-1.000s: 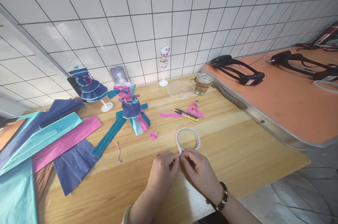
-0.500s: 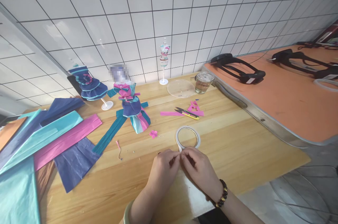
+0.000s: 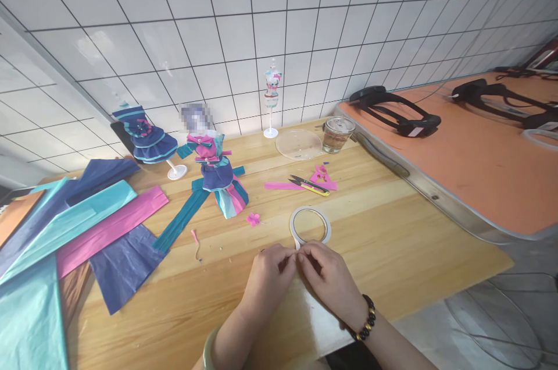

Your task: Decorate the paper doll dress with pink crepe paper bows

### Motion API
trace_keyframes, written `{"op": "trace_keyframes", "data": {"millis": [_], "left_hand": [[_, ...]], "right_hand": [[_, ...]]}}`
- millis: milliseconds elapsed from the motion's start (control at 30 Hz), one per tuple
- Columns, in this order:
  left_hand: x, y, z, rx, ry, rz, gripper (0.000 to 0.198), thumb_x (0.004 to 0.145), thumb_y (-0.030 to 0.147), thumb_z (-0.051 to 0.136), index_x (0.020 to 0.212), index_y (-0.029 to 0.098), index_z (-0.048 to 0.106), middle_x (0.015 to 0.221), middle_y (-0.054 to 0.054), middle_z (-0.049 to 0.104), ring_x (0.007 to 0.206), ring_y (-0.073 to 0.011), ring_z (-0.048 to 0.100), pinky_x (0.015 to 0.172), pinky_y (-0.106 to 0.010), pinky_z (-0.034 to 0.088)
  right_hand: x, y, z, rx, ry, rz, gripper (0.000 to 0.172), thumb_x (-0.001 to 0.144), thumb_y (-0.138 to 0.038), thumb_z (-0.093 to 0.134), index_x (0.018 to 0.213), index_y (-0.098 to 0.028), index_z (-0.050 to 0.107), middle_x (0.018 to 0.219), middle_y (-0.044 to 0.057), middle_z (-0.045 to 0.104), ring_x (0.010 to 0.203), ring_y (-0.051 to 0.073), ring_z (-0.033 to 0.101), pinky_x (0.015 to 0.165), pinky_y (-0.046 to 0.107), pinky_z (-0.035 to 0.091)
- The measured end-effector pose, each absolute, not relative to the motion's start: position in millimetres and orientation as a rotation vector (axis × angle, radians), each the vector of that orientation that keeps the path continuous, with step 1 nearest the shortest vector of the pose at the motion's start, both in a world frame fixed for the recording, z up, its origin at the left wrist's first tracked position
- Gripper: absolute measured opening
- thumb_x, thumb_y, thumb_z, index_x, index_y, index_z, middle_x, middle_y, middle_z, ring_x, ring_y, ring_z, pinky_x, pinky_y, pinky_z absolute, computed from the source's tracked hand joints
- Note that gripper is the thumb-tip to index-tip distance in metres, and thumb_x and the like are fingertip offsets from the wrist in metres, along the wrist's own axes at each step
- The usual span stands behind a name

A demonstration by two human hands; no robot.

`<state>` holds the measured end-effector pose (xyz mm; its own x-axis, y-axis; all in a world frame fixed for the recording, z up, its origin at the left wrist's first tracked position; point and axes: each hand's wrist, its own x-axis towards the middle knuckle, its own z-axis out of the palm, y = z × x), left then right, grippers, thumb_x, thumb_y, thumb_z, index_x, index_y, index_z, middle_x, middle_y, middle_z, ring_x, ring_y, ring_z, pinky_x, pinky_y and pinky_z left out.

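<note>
A white roll of tape (image 3: 328, 234) lies flat on the wooden table, its loose end running toward my fingers. My left hand (image 3: 271, 277) and my right hand (image 3: 329, 277) meet just below the roll, fingertips almost touching. Both are closed in a pinch at the tape's loose end; the bit between the fingertips is mostly hidden. Beyond the roll lie yellow-handled thread snips (image 3: 309, 185) across a pink paper strip (image 3: 279, 185). A small pink paper flower (image 3: 253, 219) sits to the left of the roll.
A doll in a crepe-paper dress (image 3: 218, 175) and a dress form in blue (image 3: 154, 145) stand left. Folded crepe paper (image 3: 104, 233) covers the left side. Behind are a small mannequin (image 3: 272, 88), a clear disc (image 3: 299, 145) and a glass (image 3: 337, 136). Black headsets (image 3: 396, 114) rest on an orange table (image 3: 483, 166).
The view has shifted very slightly. Both hands keep their pinch by the tape roll, with hardly any movement.
</note>
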<state>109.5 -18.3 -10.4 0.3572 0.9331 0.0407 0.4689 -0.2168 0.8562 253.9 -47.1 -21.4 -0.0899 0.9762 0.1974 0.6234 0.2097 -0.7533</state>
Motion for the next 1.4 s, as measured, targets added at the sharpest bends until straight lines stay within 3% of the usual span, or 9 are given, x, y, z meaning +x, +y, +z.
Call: {"op": "trace_keyframes", "data": {"millis": [500,767,1167,1400], "left_hand": [[109.4,-16.9,-8.6,1.785,1.258,0.682,0.025,0.078,0.023,0.046,0.074,0.017,0.070,0.063,-0.002,0.064,0.059,-0.0132,0.053,0.056,-0.021,0.040],[109.1,-16.6,-16.9,1.736,1.281,0.705,0.023,0.076,0.022,0.048,0.066,0.014,0.067,0.059,-0.002,0.061,0.057,-0.0122,0.051,0.054,-0.021,0.038],[110.6,-16.9,-10.9,1.756,1.231,0.700,0.024,0.077,0.023,0.047,0.073,0.016,0.069,0.064,-0.003,0.063,0.060,-0.0133,0.053,0.057,-0.021,0.040],[109.8,-16.8,-16.2,1.776,1.240,0.751,0.022,0.075,0.023,0.049,0.065,0.015,0.067,0.058,-0.001,0.059,0.056,-0.0119,0.050,0.054,-0.020,0.038]], "right_hand": [[253.5,-46.6,-20.3,-1.484,-1.782,0.641,0.019,0.088,-0.022,0.040,0.076,-0.020,0.056,0.073,0.004,0.059,0.070,0.017,0.056,0.064,0.028,0.045],[253.5,-47.5,-19.3,-1.516,-1.796,0.646,0.016,0.086,-0.018,0.043,0.075,-0.019,0.054,0.072,0.002,0.057,0.066,0.016,0.054,0.062,0.026,0.043],[253.6,-48.8,-19.7,-1.530,-1.757,0.679,0.014,0.084,-0.015,0.044,0.073,-0.019,0.053,0.071,0.002,0.058,0.065,0.015,0.055,0.061,0.026,0.042],[252.9,-48.6,-17.4,-1.529,-1.774,0.669,0.015,0.083,-0.014,0.044,0.071,-0.019,0.051,0.069,0.001,0.056,0.063,0.014,0.053,0.059,0.025,0.041]]}}
